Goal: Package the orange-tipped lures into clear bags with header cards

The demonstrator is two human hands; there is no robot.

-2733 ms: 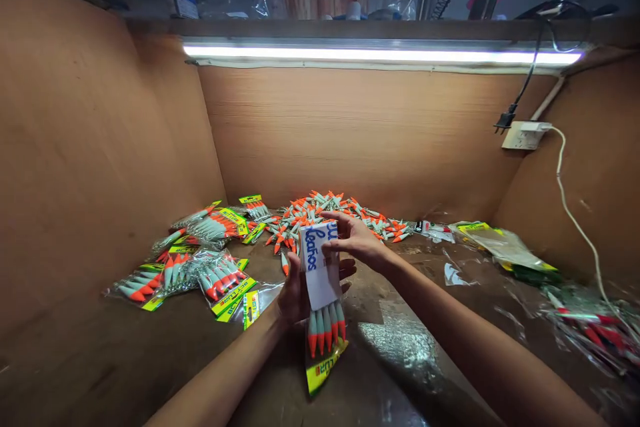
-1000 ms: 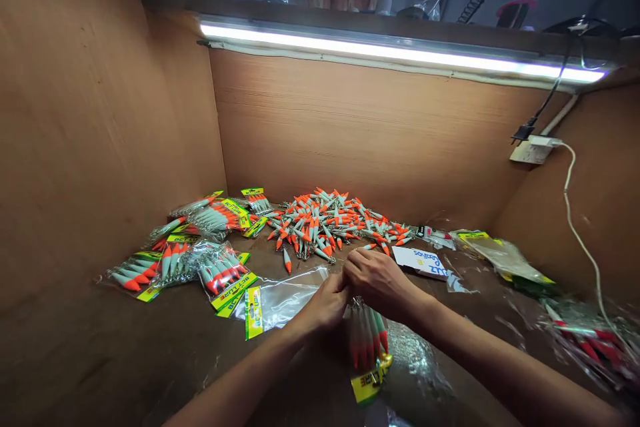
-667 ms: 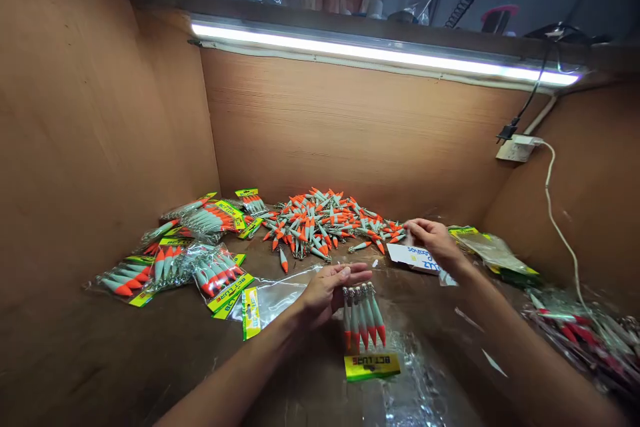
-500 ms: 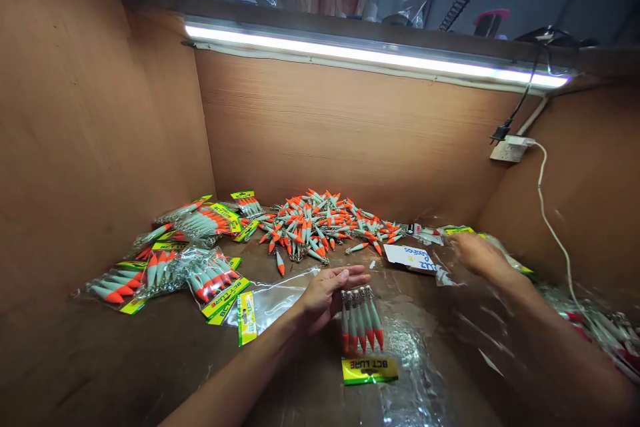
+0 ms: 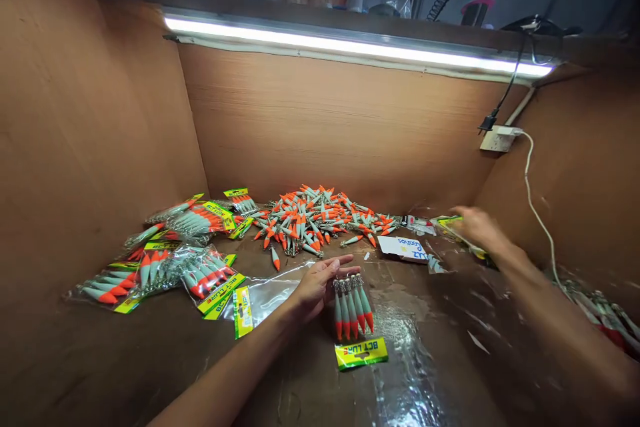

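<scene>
My left hand (image 5: 320, 282) is closed at the open end of a clear packet of fishing lures (image 5: 354, 310). Several pale lures with orange tips lie side by side in it, and its yellow-green header card (image 5: 361, 352) points toward me. At the back right, my right hand (image 5: 481, 232) hovers at some clear bags with yellow headers (image 5: 450, 221). Motion blurs its fingers, so whether it grips a bag is unclear. Beyond my left hand lies a heap of loose orange-tipped lures (image 5: 315, 217). An unfilled clear bag (image 5: 273, 300) lies left of my wrist.
Filled lure packets (image 5: 200, 220) are piled at the left. A white card box with handwriting (image 5: 401, 248) sits right of the heap. More packed lures (image 5: 607, 313) lie at the right edge. A white cable (image 5: 537, 197) hangs down the right wall. Clear tape (image 5: 407, 367) covers the front tabletop.
The view has shifted slightly. My right hand stays over the yellow-headed bags at the back right, its wrist now more raised. My left hand still holds the lure packet, which has tilted a little.
</scene>
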